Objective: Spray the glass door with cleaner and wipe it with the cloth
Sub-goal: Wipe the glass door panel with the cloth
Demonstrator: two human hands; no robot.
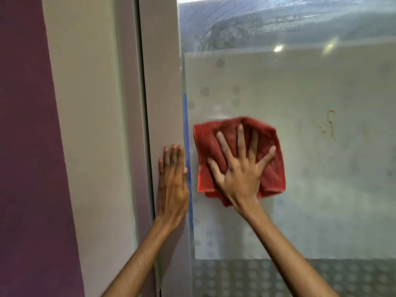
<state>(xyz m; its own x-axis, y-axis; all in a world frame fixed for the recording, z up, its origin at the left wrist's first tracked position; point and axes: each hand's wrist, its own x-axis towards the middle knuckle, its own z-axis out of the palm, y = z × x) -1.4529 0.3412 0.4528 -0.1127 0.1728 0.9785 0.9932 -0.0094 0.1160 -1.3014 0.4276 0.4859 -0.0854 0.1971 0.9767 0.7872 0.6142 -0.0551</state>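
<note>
The glass door (pixel 310 146) fills the right half of the view, with a frosted band across its middle and wet, streaky smears in the clear strip at the top. A folded red cloth (pixel 205 144) lies flat against the frosted glass near the door's left edge. My right hand (pixel 240 168) presses on the cloth with fingers spread and straight. My left hand (pixel 173 181) rests flat, fingers together, on the grey door frame (pixel 162 82) just left of the glass edge. No spray bottle is in view.
A blue strip (pixel 186 125) runs down the glass edge beside the frame. Brownish marks (pixel 331 127) stain the frosted glass to the right of the cloth. A dotted pattern (pixel 278 277) covers the glass bottom. A purple wall (pixel 23 146) stands at far left.
</note>
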